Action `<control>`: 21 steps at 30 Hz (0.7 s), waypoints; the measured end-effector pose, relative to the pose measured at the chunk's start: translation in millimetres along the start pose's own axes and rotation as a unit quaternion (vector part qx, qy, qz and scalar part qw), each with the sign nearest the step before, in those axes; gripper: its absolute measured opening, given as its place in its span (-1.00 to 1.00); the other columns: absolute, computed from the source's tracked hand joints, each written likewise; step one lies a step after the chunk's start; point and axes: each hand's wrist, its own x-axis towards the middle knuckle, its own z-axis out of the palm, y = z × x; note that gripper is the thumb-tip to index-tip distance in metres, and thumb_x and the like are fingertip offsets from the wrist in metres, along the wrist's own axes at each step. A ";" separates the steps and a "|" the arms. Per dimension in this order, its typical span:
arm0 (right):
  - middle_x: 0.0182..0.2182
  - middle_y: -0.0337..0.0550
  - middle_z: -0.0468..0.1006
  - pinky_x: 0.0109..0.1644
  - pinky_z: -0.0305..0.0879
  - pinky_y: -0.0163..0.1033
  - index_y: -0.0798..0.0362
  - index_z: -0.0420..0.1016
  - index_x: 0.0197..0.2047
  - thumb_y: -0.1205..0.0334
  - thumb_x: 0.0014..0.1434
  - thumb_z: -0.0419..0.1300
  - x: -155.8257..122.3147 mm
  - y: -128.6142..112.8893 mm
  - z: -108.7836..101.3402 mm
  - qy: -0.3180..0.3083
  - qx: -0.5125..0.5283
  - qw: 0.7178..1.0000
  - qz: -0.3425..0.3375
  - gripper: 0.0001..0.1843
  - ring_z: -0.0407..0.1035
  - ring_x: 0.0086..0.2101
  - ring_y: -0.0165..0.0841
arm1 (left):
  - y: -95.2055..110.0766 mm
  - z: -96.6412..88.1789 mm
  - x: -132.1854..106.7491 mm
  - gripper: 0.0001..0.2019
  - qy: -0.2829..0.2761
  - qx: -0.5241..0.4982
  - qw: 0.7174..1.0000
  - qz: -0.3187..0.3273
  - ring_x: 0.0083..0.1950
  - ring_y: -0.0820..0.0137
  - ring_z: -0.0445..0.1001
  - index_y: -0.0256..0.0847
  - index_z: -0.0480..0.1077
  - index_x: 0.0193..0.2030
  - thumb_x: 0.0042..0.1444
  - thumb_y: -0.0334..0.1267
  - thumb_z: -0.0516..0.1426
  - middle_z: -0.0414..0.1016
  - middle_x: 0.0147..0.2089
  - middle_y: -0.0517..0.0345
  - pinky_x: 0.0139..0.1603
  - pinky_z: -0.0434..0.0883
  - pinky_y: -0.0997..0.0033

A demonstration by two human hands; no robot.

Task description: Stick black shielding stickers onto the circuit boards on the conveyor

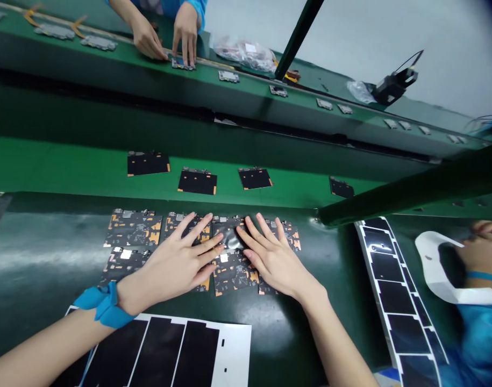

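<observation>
Two rows of dark circuit boards (133,228) with orange patches lie side by side on the green table. A shiny black film (229,237) covers a board in the back row. My left hand (171,266) is spread flat, its fingertips at the film's left edge and its palm over neighbouring boards. From the other side, my right hand (276,260) rests with fingers spread, fingertips at the film's right edge. Both hands partly hide the boards beneath. Below my left forearm lies a white backing sheet (237,349) with large black film pieces.
Several black-covered boards (197,181) sit on the bright green belt (68,166) behind. A dark green post (391,196) slants across the right. Beyond it are a film strip (394,290) and a person's arm (485,258). Another person's hands (185,35) work at the raised shelf.
</observation>
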 end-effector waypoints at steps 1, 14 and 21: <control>0.40 -0.08 0.02 0.36 -0.19 0.40 0.08 0.09 0.42 0.21 0.46 -0.18 -0.3 0.3 -0.8 0.002 0.003 1.000 -0.006 -0.49 -0.25 0.39 -0.07 | -0.6 -1.1 -0.7 -0.64 0.001 -0.008 1.000 -0.004 0.47 0.00 -0.01 -0.09 0.44 0.16 0.32 -0.08 0.04 0.43 0.24 0.29 0.47 -0.22 -0.15; 0.37 -0.16 0.10 0.35 -0.17 0.42 0.00 0.21 0.36 0.27 0.44 -0.12 0.4 0.8 2.5 0.018 0.021 1.000 -0.002 -0.52 -0.20 0.38 -0.05 | -2.6 -23.5 4.3 -0.65 0.037 0.018 0.999 0.008 0.50 -0.07 -0.13 -0.15 0.48 0.11 0.29 -0.09 0.06 0.40 0.27 0.23 0.46 -0.23 -0.35; 0.37 -0.20 0.08 0.34 -0.18 0.45 0.00 0.20 0.37 0.28 0.43 -0.11 1.1 -1.0 0.2 -0.003 0.018 1.000 0.009 -0.51 -0.19 0.38 0.03 | -3.1 -12.5 -4.7 -0.63 0.002 0.023 1.000 -0.012 0.50 -0.16 -0.17 -0.09 0.49 0.11 0.27 -0.01 0.09 0.31 0.34 0.13 0.41 -0.14 -0.45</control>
